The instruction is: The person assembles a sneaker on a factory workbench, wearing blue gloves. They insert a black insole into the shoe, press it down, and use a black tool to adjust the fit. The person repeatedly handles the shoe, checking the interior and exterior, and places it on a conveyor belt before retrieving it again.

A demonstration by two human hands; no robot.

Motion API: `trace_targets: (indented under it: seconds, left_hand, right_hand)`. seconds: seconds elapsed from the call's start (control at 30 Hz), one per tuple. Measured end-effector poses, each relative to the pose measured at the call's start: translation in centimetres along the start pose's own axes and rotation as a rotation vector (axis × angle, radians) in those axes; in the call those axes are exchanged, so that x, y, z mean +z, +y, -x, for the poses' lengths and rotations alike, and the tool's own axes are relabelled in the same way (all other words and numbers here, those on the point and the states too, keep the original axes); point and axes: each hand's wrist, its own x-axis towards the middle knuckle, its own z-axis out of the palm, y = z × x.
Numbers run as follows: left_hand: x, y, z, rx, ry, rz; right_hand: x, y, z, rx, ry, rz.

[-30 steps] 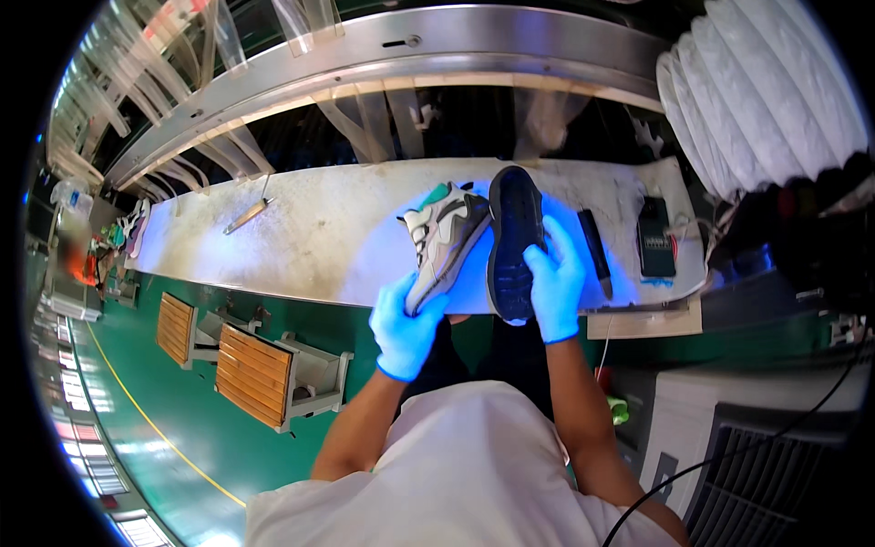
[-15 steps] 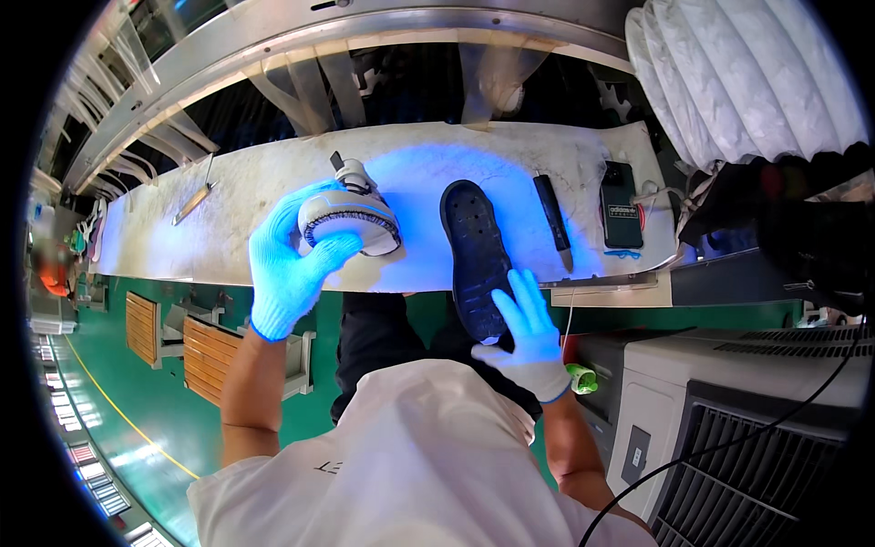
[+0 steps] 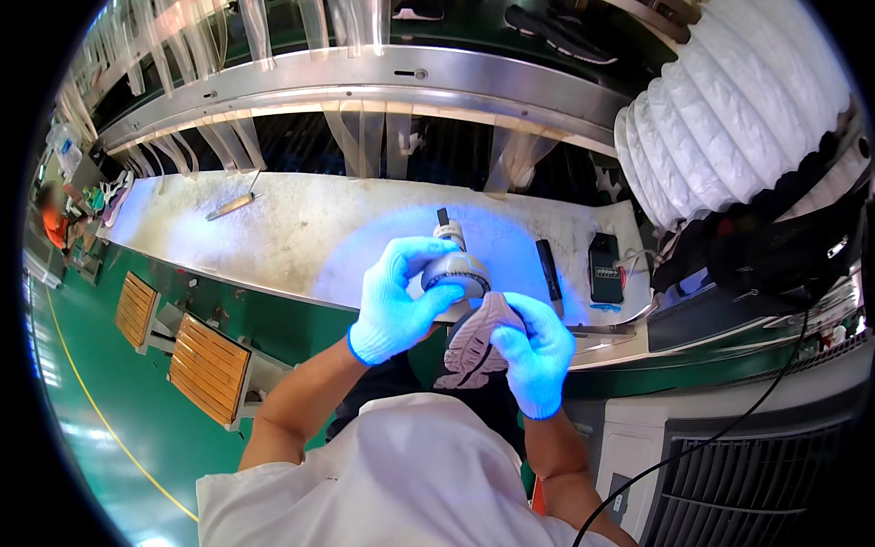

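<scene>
My gloved left hand (image 3: 390,305) is closed round a light grey shoe upper (image 3: 460,267) with dark stitching along its lower edge. A dark tab sticks up from the upper's far end. In my gloved right hand (image 3: 536,354) is a shoe sole (image 3: 472,345), its pale pinkish tread facing me and its lower end hanging over my lap. Thumb and fingers pinch the sole near its top. The sole's top end meets or nearly meets the upper; whether they touch I cannot tell. Blue light falls on both hands.
On the narrow pale bench (image 3: 301,228) lie a dark slim tool (image 3: 550,271), a phone (image 3: 605,272) and a wooden-handled tool (image 3: 232,206). Behind runs a metal rail (image 3: 365,77) with clear plastic strips. A white ribbed duct (image 3: 720,118) hangs right, above a grey vented machine (image 3: 747,474).
My right hand has taken hold of the sole, lifted it and turned it from its black side to its tread. The upper now sits close to it. The view has tilted up.
</scene>
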Motion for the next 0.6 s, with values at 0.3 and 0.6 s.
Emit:
trace_targets:
  seconds: [0.3, 0.6]
  left_hand:
    - [-0.9, -0.4, 1.9, 0.474, -0.126, -0.278]
    - [0.1, 0.3, 6.1, 0.143, 0.004, 0.098]
  right_hand:
    - [-0.4, 2.9, -1.8, -0.113, -0.097, -0.114]
    - [1.3, 2.8, 0.7, -0.168, -0.093, -0.019]
